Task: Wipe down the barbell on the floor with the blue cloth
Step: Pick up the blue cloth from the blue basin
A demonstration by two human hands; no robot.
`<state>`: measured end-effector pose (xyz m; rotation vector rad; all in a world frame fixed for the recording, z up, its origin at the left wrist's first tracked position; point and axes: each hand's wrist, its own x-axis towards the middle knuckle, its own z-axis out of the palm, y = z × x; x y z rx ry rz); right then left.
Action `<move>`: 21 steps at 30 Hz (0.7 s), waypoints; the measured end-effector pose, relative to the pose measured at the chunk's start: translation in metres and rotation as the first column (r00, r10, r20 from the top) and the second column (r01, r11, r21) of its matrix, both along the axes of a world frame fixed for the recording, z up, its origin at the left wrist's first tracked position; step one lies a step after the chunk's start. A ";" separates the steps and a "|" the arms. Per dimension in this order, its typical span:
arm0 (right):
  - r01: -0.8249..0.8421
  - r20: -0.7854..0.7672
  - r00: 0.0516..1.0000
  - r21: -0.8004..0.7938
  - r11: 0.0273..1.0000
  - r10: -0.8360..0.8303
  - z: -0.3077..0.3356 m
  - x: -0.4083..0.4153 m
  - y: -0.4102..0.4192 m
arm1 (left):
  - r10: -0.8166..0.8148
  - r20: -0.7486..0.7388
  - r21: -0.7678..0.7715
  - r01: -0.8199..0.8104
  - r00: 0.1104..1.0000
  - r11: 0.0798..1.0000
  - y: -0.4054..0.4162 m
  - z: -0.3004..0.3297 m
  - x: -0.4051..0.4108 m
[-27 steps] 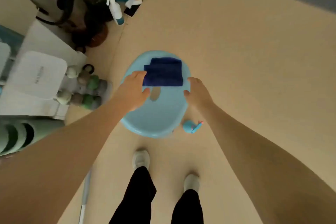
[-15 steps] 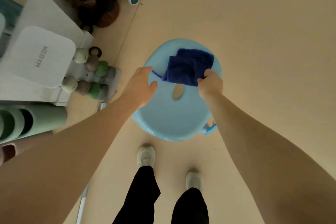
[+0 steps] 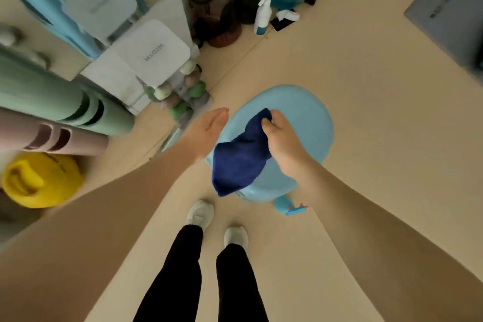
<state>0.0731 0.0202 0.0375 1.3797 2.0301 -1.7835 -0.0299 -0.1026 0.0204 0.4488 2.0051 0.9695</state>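
The dark blue terry cloth [image 3: 239,162] hangs in the air above the pale blue round plastic stool [image 3: 303,117], pinched at its upper corner by the right hand [image 3: 282,138], whose fingers and thumb are curled round the fabric. The rest of it droops in a loose fold below the wrist, clear of the stool top. It looks soft, light and limp — it should bunch easily into the palm, and gathering more of it into the fist would probably give a firmer pad for rubbing than the corner hold it has now.

The left hand [image 3: 209,129] is beside it, just apart from the cloth, fingers straight and together, palm turned inward, holding nothing.

The barbell itself is hard to make out. A thin pale metal bar [image 3: 171,137] shows on the beige floor [image 3: 366,73] just behind the left forearm, and this may be part of it, but most of it is hidden. If so, it is likely stiff, heavy and smooth — better left lying and wiped along its length than lifted.

Further out, to the left: rolled green and mauve mats [image 3: 65,112], a rack of small pastel dumbbells [image 3: 180,91], a yellow kettlebell [image 3: 39,180]. A white spray bottle [image 3: 262,15] stands near the wall beyond the stool.
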 end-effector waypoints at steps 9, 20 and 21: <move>-0.240 -0.055 0.971 -0.246 0.939 0.234 0.027 -0.056 -0.138 | 0.446 0.639 0.109 -0.648 0.627 0.754 -0.145 0.029 0.033; -0.186 -0.088 0.980 -0.725 0.663 0.179 -0.049 -0.090 -0.280 | 0.765 0.442 -0.048 -0.840 0.467 0.541 -0.298 -0.042 0.014; -0.215 -0.087 0.972 -0.697 0.684 0.217 -0.057 -0.091 -0.293 | 0.778 0.436 -0.042 -0.853 0.452 0.520 -0.308 -0.050 0.012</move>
